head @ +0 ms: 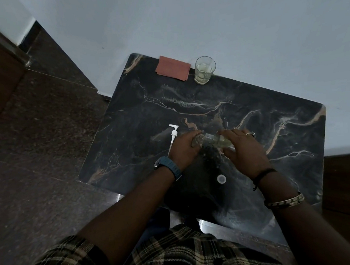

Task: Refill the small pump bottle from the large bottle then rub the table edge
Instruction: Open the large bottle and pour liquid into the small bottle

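My right hand (244,151) grips a clear bottle (217,140) with yellowish liquid, laid almost flat, its neck pointing left. My left hand (185,150) is closed around a smaller container (197,143) at that neck; my fingers hide most of it. Both hands are over the middle of the dark marble table (209,102). A white pump head (173,133) with its dip tube lies on the table just left of my left hand. A round white cap (221,179) lies flat near the front edge, between my wrists.
A drinking glass (204,70) holding pale liquid stands at the table's back edge by the wall. A reddish folded cloth (172,67) lies to its left. The table's left edge borders a dark speckled floor; a brown wooden surface is at the right.
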